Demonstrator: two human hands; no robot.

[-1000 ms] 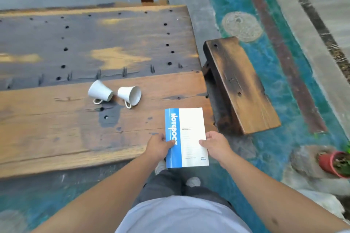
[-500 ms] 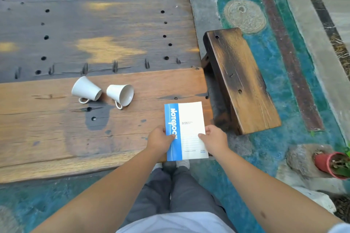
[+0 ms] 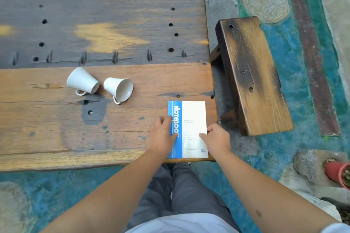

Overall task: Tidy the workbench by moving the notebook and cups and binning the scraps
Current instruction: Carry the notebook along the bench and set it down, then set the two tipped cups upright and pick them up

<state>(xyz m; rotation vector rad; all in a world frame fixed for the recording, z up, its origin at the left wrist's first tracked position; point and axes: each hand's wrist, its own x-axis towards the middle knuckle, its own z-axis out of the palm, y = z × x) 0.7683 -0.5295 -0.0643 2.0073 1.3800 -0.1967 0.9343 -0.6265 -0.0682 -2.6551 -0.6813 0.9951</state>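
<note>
I see the thin blue-and-white paper notebook (image 3: 187,129) lying flat at the near right corner of the worn brown plank desk (image 3: 56,138), its lower edge almost flush with the desk's front edge. My left hand (image 3: 161,136) lies along the blue spine strip, fingers spread over the cover, thumb side up – a loose grip, pressing more than clasping. My right hand (image 3: 216,139) pinches the notebook's right edge, thumb on top of the white cover, fingers curled at the side. Two white ceramic cups lie tipped on their sides further left on the same plank, just beside each other: the left cup (image 3: 82,81) and the right cup (image 3: 119,89), whose open mouth faces me. A dark scorched wooden stool (image 3: 253,77) stands just right of the desk – on blue-green painted floor (image 3: 284,147)
</note>
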